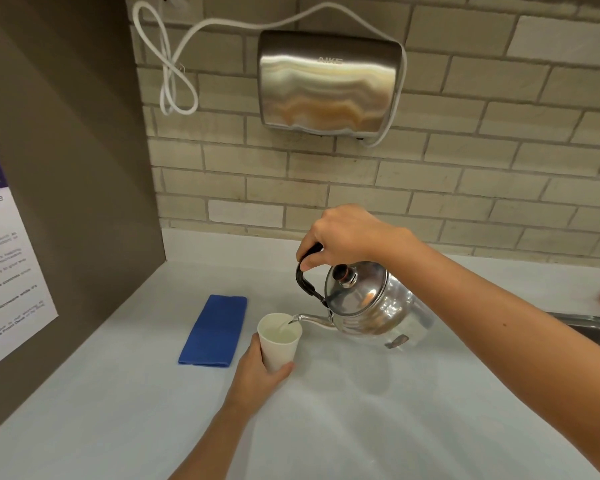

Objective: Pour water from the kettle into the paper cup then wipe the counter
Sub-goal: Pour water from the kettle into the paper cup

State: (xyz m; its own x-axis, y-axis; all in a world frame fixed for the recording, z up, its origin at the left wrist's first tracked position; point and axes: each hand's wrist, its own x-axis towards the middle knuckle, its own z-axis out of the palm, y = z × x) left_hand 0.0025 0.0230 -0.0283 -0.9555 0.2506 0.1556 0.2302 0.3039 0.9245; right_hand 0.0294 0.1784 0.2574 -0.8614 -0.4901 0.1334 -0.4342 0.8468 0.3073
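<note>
Landmark is the paper cup [279, 341], upright on the pale worktop [361, 410]. Far left of the cup, a printed notice [4, 258] on the dark side panel. Just left of the cup, a folded blue cloth [213, 330] lies flat on the worktop, not touching it. My left hand [257, 372] wraps the cup's lower half, grip closed around it. Water [284, 326] streams into the cup from the spout tip right over its rim. Right of the cup, the steel kettle [368, 303] is tilted spout-down, lifted off the worktop. My right hand [343, 233], above-right of the cup, grips its black handle [303, 278], closed tight. High above the cup, a metal hand dryer [329, 81] on the brick wall. Far right of the cup, a sink edge [589, 327].
</note>
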